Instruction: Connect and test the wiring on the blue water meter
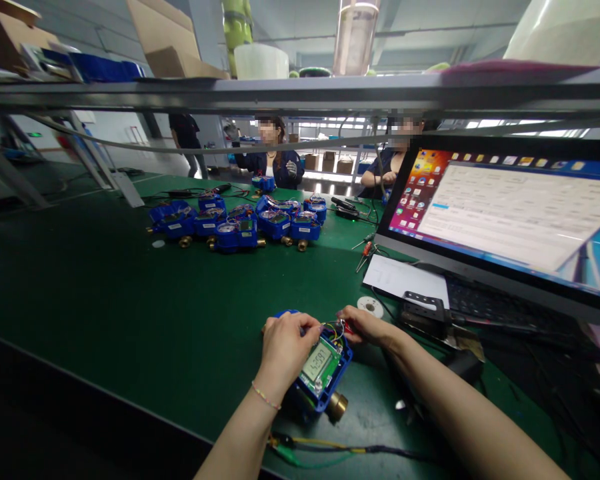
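Note:
A blue water meter (pixel 325 393) with an uncovered green circuit board (pixel 333 363) lies on the green bench top in front of me. Its small display (pixel 316 361) shows digits, and a brass pipe end (pixel 337 407) sticks out toward me. My left hand (pixel 287 343) lies over the meter's far left part, thumb and forefinger closed beside the thin wires (pixel 338 328); what they pinch is hidden. At the meter's far right corner, my right hand (pixel 364 325) is closed on the wires, with something red under its fingers.
Several blue meters (pixel 236 235) stand grouped farther back. On the right are a monitor (pixel 510 213), a keyboard (pixel 485 307), a white spool (pixel 370 307) and screwdrivers (pixel 364 257). Clip leads (pixel 300 448) lie near the front edge. A shelf (pixel 280 93) spans overhead; people sit beyond.

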Tool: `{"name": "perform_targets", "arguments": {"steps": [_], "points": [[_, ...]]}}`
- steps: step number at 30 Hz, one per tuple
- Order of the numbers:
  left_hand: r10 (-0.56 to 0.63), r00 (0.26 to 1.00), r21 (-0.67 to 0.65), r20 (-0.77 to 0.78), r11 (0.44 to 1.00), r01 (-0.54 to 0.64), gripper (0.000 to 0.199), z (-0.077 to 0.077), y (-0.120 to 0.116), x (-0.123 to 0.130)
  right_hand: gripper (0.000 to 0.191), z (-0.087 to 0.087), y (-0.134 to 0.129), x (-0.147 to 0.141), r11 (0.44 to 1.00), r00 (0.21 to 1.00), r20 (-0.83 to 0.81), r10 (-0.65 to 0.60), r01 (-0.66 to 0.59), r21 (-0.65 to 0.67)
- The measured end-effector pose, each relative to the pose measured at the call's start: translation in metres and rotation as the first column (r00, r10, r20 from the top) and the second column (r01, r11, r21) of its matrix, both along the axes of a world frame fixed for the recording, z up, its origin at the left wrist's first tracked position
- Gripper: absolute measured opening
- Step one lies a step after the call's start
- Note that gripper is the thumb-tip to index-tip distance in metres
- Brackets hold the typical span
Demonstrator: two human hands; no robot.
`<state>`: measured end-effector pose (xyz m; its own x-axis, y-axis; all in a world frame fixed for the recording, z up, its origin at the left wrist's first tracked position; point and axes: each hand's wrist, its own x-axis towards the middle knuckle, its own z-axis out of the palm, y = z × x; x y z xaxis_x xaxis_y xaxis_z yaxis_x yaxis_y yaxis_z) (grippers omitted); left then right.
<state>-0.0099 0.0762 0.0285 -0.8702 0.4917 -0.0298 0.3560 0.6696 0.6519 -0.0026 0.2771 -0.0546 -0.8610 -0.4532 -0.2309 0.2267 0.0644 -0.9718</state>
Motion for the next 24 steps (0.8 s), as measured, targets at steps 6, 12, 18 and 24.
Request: {"name": "perform_targets", "arguments": {"steps": [6,12,18,24], "points": [[0.004,1.0,0.003,0.006,1.0,-0.004,0.017,-0.0003,-0.0006,0.0001,0.042,0.0046,-0.0007,0.001,1.0,1.0,-0.012,0.01,-0.01,0.001],[0.008,1.0,-0.012,0.005,1.0,-0.008,0.016,-0.0003,0.0003,-0.0001,0.043,0.0071,-0.0014,0.0009,1.0,1.0,0.011,0.017,-0.017,0.017],[0.01,1.0,-0.013,0.006,1.0,-0.01,0.016,0.0008,0.0008,0.0007,0.05,0.0058,-0.0009,0.0031,0.999,0.998,0.051,-0.023,0.02,0.05],[0.008,1.0,-0.001,0.003,1.0,-0.008,0.017,-0.0005,-0.0013,0.0006,0.059,0.0067,0.0007,0.0051,0.997,0.997,0.073,-0.034,0.029,0.075]]}}
